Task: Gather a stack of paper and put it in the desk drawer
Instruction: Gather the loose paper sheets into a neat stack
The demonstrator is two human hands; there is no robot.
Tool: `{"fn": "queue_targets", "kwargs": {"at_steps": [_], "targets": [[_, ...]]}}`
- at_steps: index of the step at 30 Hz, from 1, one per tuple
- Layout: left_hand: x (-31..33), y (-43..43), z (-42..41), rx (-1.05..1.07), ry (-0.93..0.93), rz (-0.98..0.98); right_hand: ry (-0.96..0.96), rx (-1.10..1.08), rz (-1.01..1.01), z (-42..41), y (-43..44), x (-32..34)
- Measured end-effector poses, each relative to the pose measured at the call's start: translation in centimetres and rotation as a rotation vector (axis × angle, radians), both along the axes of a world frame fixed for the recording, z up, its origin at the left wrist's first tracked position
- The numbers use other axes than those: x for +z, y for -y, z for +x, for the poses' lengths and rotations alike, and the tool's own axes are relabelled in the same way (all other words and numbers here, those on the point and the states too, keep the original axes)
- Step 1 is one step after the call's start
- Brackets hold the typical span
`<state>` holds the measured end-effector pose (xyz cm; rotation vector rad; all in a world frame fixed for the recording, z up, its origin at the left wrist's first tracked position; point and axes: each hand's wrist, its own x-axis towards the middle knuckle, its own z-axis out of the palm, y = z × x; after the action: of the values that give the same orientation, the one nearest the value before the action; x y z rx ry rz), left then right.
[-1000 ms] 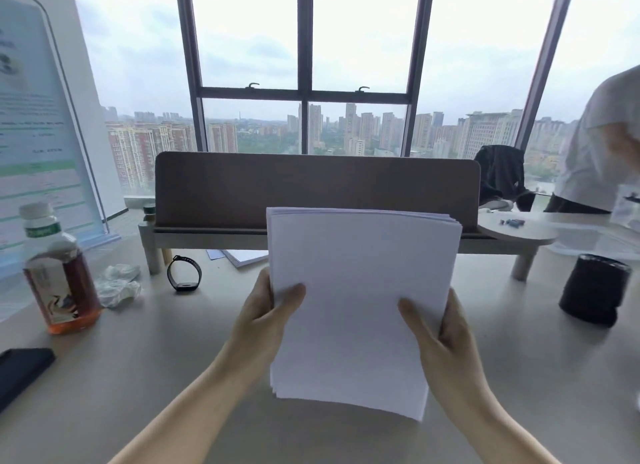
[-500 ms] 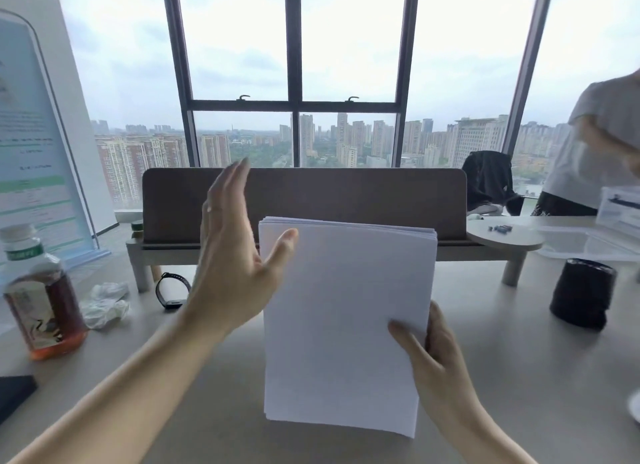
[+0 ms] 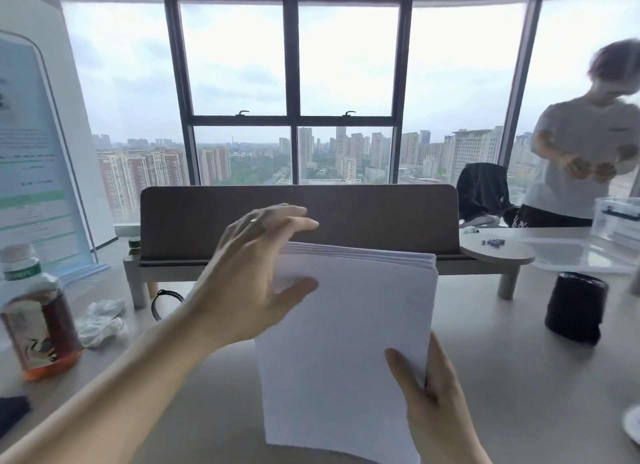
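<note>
R hand pinches paper stack upright on desk; L hand open, fingers spread, holding nothing, at top edge, prob. to square sheets.

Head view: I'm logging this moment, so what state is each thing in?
Paper stack: upright, bottom edge near the desk.
Right hand: gripping the stack's lower right edge.
Left hand: open, fingers over the stack's top left corner.
Tea bottle: upright, capped, partly full.
Black cup: standing on the desk.
Tissue: crumpled.
</note>
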<state>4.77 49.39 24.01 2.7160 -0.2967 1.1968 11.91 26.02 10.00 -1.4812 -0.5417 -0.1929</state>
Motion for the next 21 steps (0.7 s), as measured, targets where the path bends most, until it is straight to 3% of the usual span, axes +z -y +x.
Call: {"fn": "queue_targets", "kwargs": {"at_steps": [3, 4, 5, 7, 10, 12, 14, 16, 18, 19, 21], "targets": [[-2.7, -1.6, -1.7, -0.124, -0.034, -0.667, 0.018, 0.005, 0.001, 0.3, 0.3, 0.0], [-3.5, -1.6, -1.8, -0.152, -0.093, -0.789, 0.032, 0.013, -0.015, 0.4, 0.4, 0.0], [-4.1, -1.5, -1.9, -0.129, -0.105, -0.722, 0.034, 0.024, -0.042, 0.5, 0.5, 0.3], [-4.0, -1.2, -1.4, 0.005, -0.041, -0.395, 0.028, 0.059, -0.086, 0.6, 0.7, 1.2], [-0.2, 0.6, -0.8, 0.078, -0.013, -0.093, 0.070, 0.022, -0.223, 1.2, 0.6, 2.6], [2.2, 2.1, -0.5, 0.029, -0.127, -0.004, 0.171, -0.012, -0.327, 1.2, 0.7, 3.6], [3.0, 2.8, -0.3, -0.092, -0.243, -0.046, 0.309, -0.070, -0.407, 0.7, 0.9, 5.2], [2.1, 2.1, -0.6, -0.171, -0.264, -0.232, 0.370, -0.077, -0.424, 0.5, 1.3, 6.8], [-0.2, 0.5, -1.3, -0.237, -0.228, -0.541, 0.381, -0.182, -0.435, 1.3, 2.5, 7.2], [-1.7, -0.4, -1.8, -0.270, -0.195, -0.723, 0.334, -0.254, -0.457, 1.7, 3.3, 6.8], [-4.8, -1.8, -2.5, -0.301, -0.129, -1.102, 0.063, -0.250, -0.398, 2.3, 4.5, 5.4]]}}
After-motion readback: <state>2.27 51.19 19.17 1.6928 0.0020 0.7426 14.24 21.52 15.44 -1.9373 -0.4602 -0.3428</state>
